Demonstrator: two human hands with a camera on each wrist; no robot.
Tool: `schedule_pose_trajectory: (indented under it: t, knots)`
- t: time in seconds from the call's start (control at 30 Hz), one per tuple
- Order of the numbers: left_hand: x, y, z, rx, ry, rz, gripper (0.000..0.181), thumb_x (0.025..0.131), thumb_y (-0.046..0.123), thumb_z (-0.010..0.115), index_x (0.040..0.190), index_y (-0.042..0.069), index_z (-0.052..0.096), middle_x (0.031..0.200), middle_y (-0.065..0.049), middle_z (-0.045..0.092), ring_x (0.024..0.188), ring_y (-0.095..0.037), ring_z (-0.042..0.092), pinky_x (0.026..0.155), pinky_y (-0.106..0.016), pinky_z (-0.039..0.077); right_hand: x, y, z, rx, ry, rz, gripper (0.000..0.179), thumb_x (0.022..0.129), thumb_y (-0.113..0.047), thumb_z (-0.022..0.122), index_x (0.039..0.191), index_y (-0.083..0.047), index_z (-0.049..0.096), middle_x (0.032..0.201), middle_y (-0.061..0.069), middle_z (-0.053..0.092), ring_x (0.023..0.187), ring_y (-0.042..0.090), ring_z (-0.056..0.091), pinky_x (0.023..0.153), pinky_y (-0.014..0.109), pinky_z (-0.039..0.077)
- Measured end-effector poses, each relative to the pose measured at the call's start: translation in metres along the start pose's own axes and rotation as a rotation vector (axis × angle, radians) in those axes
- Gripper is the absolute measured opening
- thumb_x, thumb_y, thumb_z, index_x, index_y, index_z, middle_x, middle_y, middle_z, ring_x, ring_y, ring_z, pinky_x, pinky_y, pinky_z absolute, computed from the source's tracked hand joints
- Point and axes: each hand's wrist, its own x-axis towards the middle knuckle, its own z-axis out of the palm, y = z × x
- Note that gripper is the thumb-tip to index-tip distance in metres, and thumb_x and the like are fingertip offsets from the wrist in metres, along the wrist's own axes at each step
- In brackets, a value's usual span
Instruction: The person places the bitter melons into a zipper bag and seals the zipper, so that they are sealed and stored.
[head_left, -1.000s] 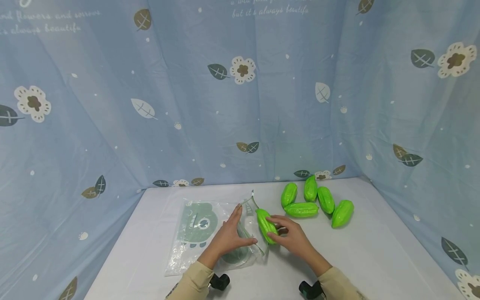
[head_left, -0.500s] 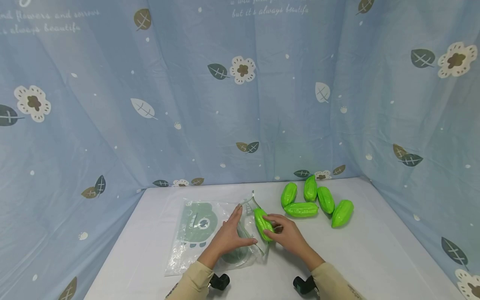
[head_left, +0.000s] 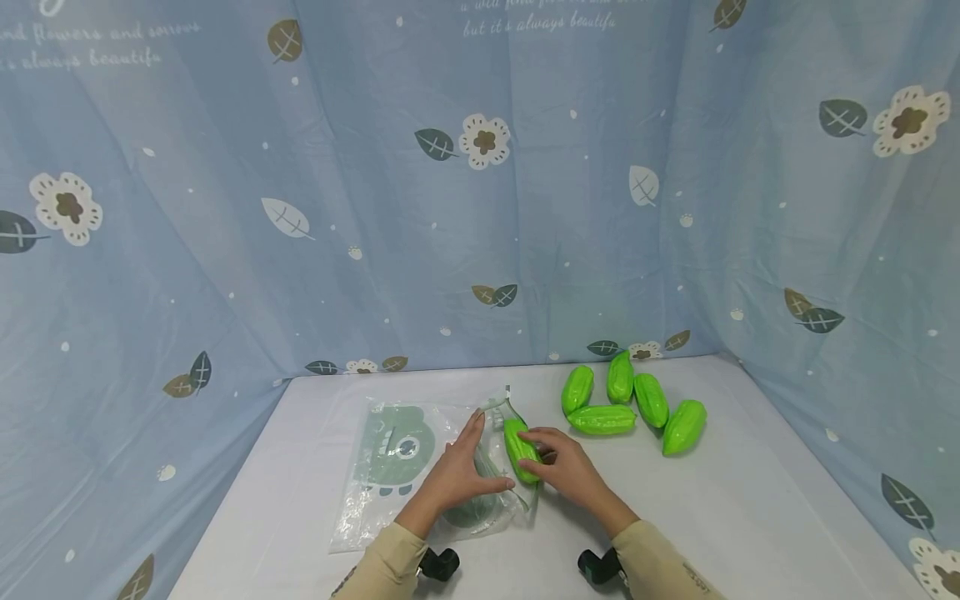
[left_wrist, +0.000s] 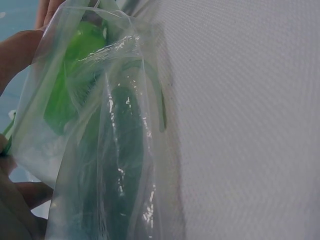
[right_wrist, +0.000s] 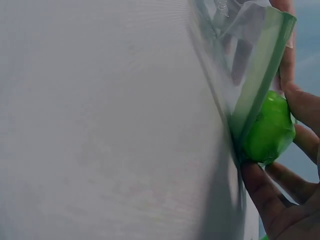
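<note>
A clear plastic zip bag point(head_left: 348, 521) with green cartoon prints lies on the table, its green-edged mouth gaping to the right. My left hand point(head_left: 453, 482) is at that mouth, thumb and index finger stretched wide apart against its edges. A bright green, ridged bitter melon point(head_left: 520, 454) lies in my right hand point(head_left: 570, 468), between thumb and fingers. In the right wrist view, the melon point(right_wrist: 271, 129) sits partly behind the green zip strip point(right_wrist: 262, 75). Through the film in the left wrist view, the melon point(left_wrist: 75, 75) shows at the bag's mouth.
Several more bitter melons point(head_left: 602, 419) lie loose at the back right of the white table point(head_left: 720, 517). A blue patterned curtain point(head_left: 555, 208) hangs behind and along both sides. Black wrist cameras point(head_left: 598, 567) sit under both forearms.
My right hand has moved slightly left with the bitter melon, bringing it further into the bag's mouth. The left hand and the bag have hardly moved.
</note>
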Motion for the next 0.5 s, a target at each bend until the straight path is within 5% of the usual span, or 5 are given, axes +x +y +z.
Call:
schedule_pose_trajectory:
  t: [0.5]
  knots:
    - [-0.0007, -0.0013, 0.0013, 0.009, 0.008, 0.01, 0.122, 0.075, 0.066, 0.08, 0.163, 0.008, 0.018, 0.17, -0.008, 0.016, 0.146, -0.039, 0.036, 0.112, -0.073, 0.025, 0.0018, -0.0042, -0.0039, -0.02, -0.047, -0.023, 0.037, 0.097, -0.018, 0.071, 0.133, -0.011, 0.068, 0.137, 0.011, 0.062, 0.103, 0.022, 0.069, 0.089, 0.038, 0.058]
